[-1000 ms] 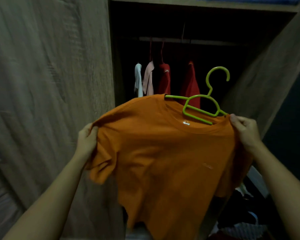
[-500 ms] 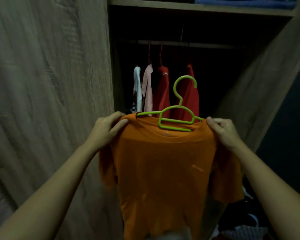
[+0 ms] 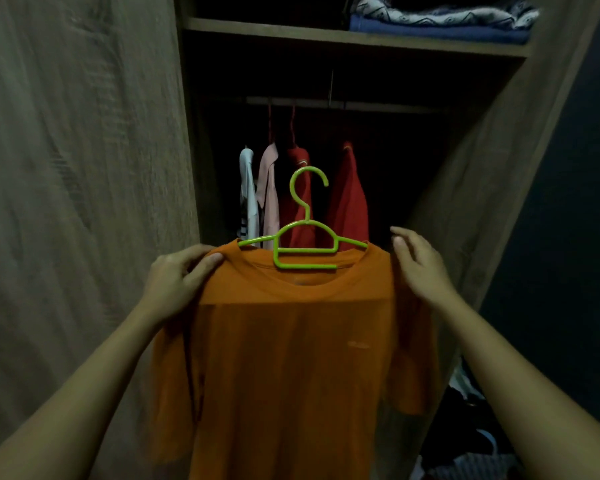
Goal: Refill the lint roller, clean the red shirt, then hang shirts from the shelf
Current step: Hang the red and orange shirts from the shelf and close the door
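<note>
Two hands hold up an orange T-shirt (image 3: 291, 358) on a green hanger (image 3: 303, 237) at frame centre. Left hand (image 3: 177, 282) pinches the shirt's left shoulder; right hand (image 3: 420, 268) rests loosely open at its right shoulder. Behind, two red shirts (image 3: 349, 202) hang from the wardrobe rail (image 3: 361, 106); folded clothes (image 3: 440, 20) sit upper right on the shelf (image 3: 291, 32).

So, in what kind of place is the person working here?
Most likely at an open wardrobe in a home. A rail inside carries hanging clothes, a shelf above holds folded clothes, and the hands hold an orange shirt on a green hanger.
</note>
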`<state>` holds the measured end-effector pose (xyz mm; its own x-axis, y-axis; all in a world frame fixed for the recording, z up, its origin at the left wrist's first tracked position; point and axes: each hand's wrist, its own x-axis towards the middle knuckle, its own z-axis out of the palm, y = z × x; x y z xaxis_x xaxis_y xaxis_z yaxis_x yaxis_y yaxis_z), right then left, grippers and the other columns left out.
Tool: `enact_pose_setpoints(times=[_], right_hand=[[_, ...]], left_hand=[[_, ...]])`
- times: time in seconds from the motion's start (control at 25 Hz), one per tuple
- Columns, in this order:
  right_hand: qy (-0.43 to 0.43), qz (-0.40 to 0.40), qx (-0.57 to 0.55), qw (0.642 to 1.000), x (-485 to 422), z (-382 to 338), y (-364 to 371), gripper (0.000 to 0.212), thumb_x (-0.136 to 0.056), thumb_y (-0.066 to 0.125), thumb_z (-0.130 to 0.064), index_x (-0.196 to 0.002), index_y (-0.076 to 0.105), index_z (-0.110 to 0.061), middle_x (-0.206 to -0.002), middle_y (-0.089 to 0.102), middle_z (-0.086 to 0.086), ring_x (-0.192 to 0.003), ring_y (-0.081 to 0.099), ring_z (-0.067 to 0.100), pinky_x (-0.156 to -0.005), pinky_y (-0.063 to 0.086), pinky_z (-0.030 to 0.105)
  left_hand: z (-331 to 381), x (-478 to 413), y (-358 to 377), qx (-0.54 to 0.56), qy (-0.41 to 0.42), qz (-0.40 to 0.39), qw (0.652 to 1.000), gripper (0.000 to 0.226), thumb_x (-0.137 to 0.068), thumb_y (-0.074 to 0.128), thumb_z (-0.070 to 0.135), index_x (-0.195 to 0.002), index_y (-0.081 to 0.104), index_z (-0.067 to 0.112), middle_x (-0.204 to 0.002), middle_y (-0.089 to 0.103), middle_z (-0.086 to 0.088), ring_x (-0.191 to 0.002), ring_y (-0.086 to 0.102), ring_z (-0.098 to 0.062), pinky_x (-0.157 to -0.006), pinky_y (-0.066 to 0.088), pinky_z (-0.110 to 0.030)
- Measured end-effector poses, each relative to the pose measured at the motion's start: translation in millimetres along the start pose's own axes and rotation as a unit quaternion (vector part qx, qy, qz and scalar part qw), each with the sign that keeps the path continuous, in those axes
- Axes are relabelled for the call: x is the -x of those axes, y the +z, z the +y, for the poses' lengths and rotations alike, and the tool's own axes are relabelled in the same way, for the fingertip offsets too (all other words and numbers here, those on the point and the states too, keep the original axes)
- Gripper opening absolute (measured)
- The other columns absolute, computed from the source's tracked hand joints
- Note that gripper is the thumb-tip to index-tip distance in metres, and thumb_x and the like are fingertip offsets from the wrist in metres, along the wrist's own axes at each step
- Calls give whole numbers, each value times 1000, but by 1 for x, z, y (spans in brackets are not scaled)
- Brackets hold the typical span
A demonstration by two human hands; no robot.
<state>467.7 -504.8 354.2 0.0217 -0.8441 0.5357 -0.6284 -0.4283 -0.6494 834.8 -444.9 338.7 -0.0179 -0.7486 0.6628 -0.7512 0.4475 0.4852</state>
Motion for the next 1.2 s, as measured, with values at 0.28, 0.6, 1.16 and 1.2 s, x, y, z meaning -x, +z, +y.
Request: enact_pose_setpoints(times=[0.28, 0.6, 1.16, 1.2], right_hand=[[179, -158, -301, 923, 19, -58, 27, 23, -97, 42, -31, -117, 46, -20, -104, 65, 5, -95, 63, 18, -84, 49, 24], [328, -47, -334, 883, -48, -6, -12, 29, -91, 40, -52, -85, 54, -27, -78, 60, -1, -69, 54, 9, -61, 38, 22], [261, -79, -212, 938, -209, 43, -62, 15, -67, 50, 5, -56, 54, -6, -45, 48, 9, -36, 44, 20, -47, 38, 21], [250, -82, -214, 941, -224, 44, -66, 12, -67, 51, 3, -60, 56, -5, -45, 49, 8, -36, 45, 19, -47, 39, 21]], left_hand=[[91, -15, 56, -144, 26, 62, 987, 39, -90, 44, 50, -99, 67, 20, -68, 67, -3, -55, 61, -19, -43, 42, -24], [190, -51, 159, -186, -34, 30, 982, 21, -90, 54, 36, -89, 60, 17, -70, 68, -4, -59, 66, -30, -47, 33, -27], [129, -256, 218, 199, -199, -4, 960, 92, -84, 65, 32, -149, 4, 9, -158, 1, -11, -144, 10, -28, -115, 15, -38], [127, -270, 223, 214, -226, -25, 950, 92, -85, 64, 27, -149, 0, 10, -158, 0, -11, -144, 11, -29, -115, 15, -38]])
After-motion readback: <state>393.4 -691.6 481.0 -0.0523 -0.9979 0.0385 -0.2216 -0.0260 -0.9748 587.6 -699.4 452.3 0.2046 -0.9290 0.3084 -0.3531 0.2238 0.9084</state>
